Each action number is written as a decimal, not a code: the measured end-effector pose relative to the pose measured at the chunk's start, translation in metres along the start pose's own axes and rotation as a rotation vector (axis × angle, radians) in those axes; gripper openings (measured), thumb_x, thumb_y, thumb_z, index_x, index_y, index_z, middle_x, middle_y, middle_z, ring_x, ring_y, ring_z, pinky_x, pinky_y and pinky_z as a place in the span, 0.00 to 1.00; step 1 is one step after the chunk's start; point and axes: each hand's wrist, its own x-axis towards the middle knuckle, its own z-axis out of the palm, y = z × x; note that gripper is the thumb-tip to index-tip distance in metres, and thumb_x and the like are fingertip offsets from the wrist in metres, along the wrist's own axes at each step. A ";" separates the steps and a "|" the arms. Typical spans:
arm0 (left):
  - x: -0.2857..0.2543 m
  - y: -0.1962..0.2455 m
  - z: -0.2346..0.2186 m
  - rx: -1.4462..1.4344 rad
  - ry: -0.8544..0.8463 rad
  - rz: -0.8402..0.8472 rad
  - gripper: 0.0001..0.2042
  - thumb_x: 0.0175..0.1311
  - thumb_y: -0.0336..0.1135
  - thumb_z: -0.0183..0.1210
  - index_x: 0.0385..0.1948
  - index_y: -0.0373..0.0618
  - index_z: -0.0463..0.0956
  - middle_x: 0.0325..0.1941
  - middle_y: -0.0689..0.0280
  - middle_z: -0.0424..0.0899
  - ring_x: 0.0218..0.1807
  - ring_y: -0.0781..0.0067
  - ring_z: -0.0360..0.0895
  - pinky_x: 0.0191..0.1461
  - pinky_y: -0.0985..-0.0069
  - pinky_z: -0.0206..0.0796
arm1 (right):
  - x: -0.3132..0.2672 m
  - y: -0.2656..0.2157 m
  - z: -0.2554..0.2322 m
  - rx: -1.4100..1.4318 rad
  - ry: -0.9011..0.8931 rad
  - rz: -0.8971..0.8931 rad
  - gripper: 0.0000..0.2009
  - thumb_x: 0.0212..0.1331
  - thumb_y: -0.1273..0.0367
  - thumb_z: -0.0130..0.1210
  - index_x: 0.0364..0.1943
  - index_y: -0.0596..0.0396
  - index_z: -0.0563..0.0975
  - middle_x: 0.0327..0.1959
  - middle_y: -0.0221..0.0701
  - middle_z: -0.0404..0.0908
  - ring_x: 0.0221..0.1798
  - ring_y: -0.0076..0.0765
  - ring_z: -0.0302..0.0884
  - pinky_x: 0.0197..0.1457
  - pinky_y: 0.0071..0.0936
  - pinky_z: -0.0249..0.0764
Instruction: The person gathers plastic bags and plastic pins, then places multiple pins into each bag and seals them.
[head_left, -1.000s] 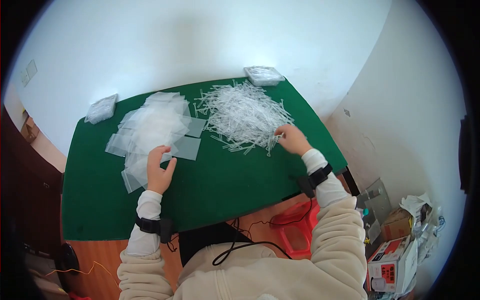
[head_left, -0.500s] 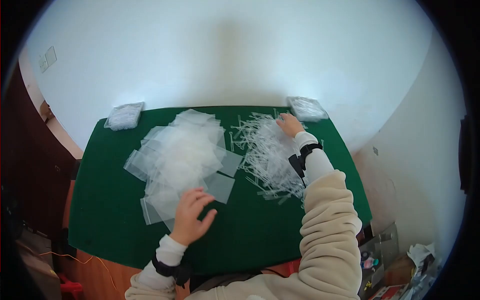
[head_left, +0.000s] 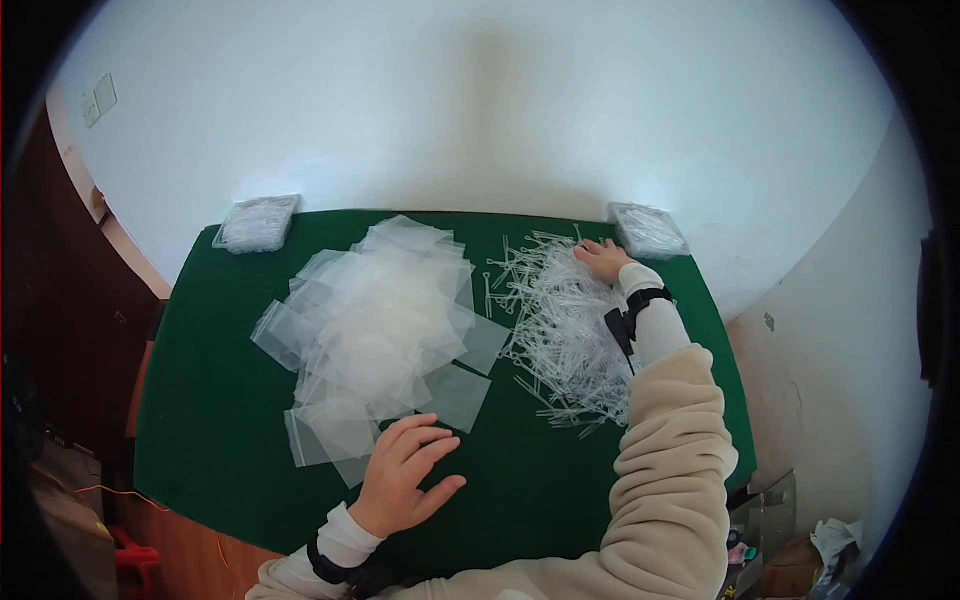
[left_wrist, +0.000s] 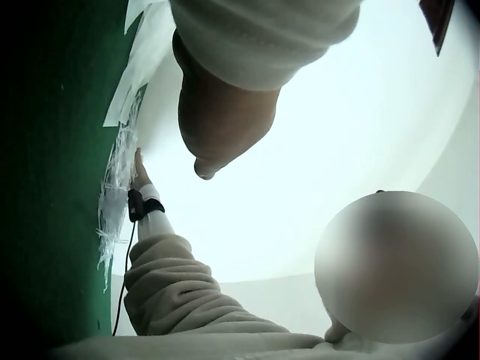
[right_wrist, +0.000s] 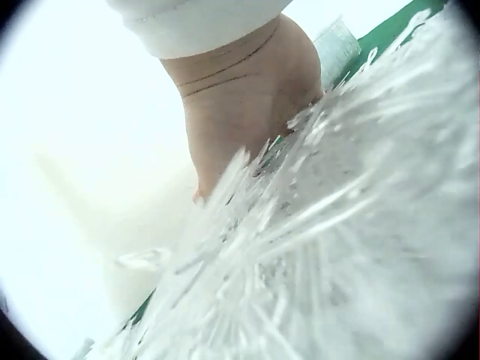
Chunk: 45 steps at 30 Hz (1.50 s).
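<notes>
My left hand point(head_left: 408, 478) hovers palm down with fingers spread, close over the near edge of a heap of clear zip bags point(head_left: 375, 310). Nothing shows between its thumb and fingers. At the far end of a pile of clear plastic sticks with small looped ends point(head_left: 565, 330), my right hand point(head_left: 603, 262) rests with fingers reaching leftward over the sticks. From the right wrist view, the heel of that hand point(right_wrist: 240, 112) stands behind the blurred sticks point(right_wrist: 322, 247), which hide its fingertips.
A clear box full of sticks point(head_left: 255, 225) stands at the table's back left corner, another clear box point(head_left: 650, 230) at the back right, just beyond my right hand. The green table point(head_left: 215, 400) meets a white wall point(head_left: 400, 110). Cluttered boxes point(head_left: 800, 560) lie on the floor to the right.
My right hand has gone from the pile's near right side to its far end. My left hand has shifted right and nearer to me over the bags. The head view has tilted up.
</notes>
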 end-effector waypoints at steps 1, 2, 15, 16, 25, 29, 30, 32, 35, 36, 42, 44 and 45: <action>-0.001 -0.001 0.000 -0.003 0.001 0.004 0.18 0.46 0.36 0.65 0.40 0.42 0.75 0.43 0.60 0.76 0.52 0.54 0.71 0.54 0.63 0.63 | -0.003 0.005 0.002 0.005 -0.028 -0.062 0.39 0.55 0.35 0.32 0.67 0.39 0.55 0.70 0.46 0.44 0.73 0.50 0.36 0.73 0.41 0.35; -0.001 -0.001 0.000 -0.001 0.007 0.006 0.18 0.47 0.36 0.65 0.41 0.42 0.75 0.43 0.60 0.76 0.52 0.54 0.71 0.54 0.63 0.63 | -0.005 0.010 0.003 0.010 -0.055 -0.125 0.39 0.55 0.35 0.31 0.67 0.40 0.55 0.70 0.46 0.44 0.73 0.49 0.36 0.73 0.41 0.35; -0.013 -0.012 0.006 0.007 0.028 0.024 0.16 0.48 0.33 0.65 0.41 0.44 0.75 0.44 0.57 0.75 0.52 0.53 0.70 0.55 0.64 0.63 | -0.115 0.011 -0.040 0.174 -0.261 -0.342 0.26 0.60 0.52 0.46 0.55 0.56 0.71 0.58 0.40 0.70 0.63 0.40 0.63 0.64 0.30 0.58; -0.013 -0.013 0.006 0.004 0.027 0.017 0.17 0.48 0.32 0.65 0.42 0.45 0.76 0.45 0.56 0.75 0.53 0.53 0.70 0.56 0.63 0.63 | -0.113 0.007 -0.048 0.167 -0.260 -0.342 0.26 0.60 0.52 0.46 0.55 0.56 0.71 0.58 0.40 0.70 0.63 0.40 0.63 0.64 0.30 0.58; -0.008 -0.007 -0.001 0.005 0.047 0.033 0.14 0.47 0.32 0.64 0.36 0.41 0.75 0.39 0.60 0.76 0.50 0.56 0.72 0.51 0.66 0.65 | -0.004 -0.037 -0.052 -0.178 -0.047 -0.310 0.23 0.46 0.74 0.50 0.52 0.50 0.73 0.54 0.42 0.73 0.56 0.47 0.71 0.55 0.34 0.69; -0.009 -0.009 -0.002 -0.027 0.022 0.011 0.14 0.47 0.32 0.64 0.36 0.41 0.75 0.39 0.61 0.76 0.49 0.57 0.72 0.50 0.66 0.65 | 0.020 -0.050 -0.018 -0.280 0.018 -0.336 0.29 0.45 0.79 0.45 0.57 0.47 0.69 0.57 0.43 0.70 0.58 0.47 0.69 0.58 0.35 0.66; -0.009 -0.011 -0.002 -0.040 0.014 0.002 0.15 0.46 0.32 0.64 0.37 0.42 0.75 0.41 0.59 0.76 0.50 0.56 0.72 0.51 0.65 0.65 | 0.023 -0.048 -0.012 -0.280 0.033 -0.357 0.30 0.45 0.80 0.45 0.59 0.46 0.67 0.58 0.43 0.68 0.60 0.47 0.67 0.60 0.35 0.64; -0.011 -0.012 0.000 -0.075 -0.007 -0.008 0.17 0.45 0.32 0.66 0.39 0.42 0.75 0.44 0.56 0.76 0.50 0.53 0.72 0.53 0.63 0.65 | 0.030 -0.043 -0.011 -0.286 0.040 -0.380 0.31 0.44 0.80 0.44 0.60 0.45 0.66 0.60 0.43 0.67 0.61 0.48 0.65 0.62 0.34 0.63; -0.012 -0.013 0.002 -0.067 -0.009 -0.013 0.17 0.45 0.32 0.66 0.40 0.42 0.75 0.44 0.56 0.75 0.50 0.53 0.71 0.53 0.63 0.65 | 0.029 -0.027 -0.013 -0.213 -0.067 -0.391 0.32 0.44 0.80 0.44 0.60 0.45 0.66 0.63 0.42 0.62 0.65 0.49 0.60 0.65 0.33 0.59; -0.012 -0.013 0.001 -0.063 -0.009 -0.009 0.17 0.45 0.32 0.66 0.40 0.42 0.75 0.45 0.56 0.75 0.51 0.53 0.71 0.53 0.63 0.65 | 0.024 -0.022 -0.012 -0.211 -0.071 -0.387 0.32 0.44 0.80 0.44 0.60 0.45 0.66 0.63 0.42 0.62 0.65 0.49 0.60 0.65 0.33 0.59; -0.011 -0.010 0.001 -0.043 0.033 0.025 0.14 0.48 0.32 0.63 0.37 0.41 0.75 0.39 0.61 0.76 0.49 0.57 0.72 0.51 0.66 0.65 | -0.043 0.013 -0.014 -0.178 -0.170 -0.460 0.29 0.45 0.80 0.43 0.57 0.49 0.69 0.58 0.42 0.69 0.62 0.47 0.65 0.62 0.33 0.62; -0.011 -0.012 0.001 -0.031 0.053 0.033 0.14 0.48 0.32 0.63 0.37 0.41 0.75 0.39 0.61 0.76 0.49 0.57 0.72 0.51 0.66 0.65 | -0.055 0.018 -0.022 -0.165 -0.176 -0.461 0.28 0.45 0.80 0.43 0.57 0.50 0.70 0.57 0.42 0.70 0.61 0.47 0.66 0.62 0.33 0.62; -0.012 -0.011 0.001 -0.035 0.053 0.036 0.14 0.48 0.32 0.63 0.37 0.41 0.75 0.39 0.61 0.76 0.49 0.57 0.72 0.51 0.66 0.65 | -0.057 0.020 -0.027 -0.181 -0.236 -0.441 0.27 0.45 0.79 0.43 0.56 0.50 0.70 0.56 0.42 0.72 0.59 0.47 0.68 0.61 0.33 0.63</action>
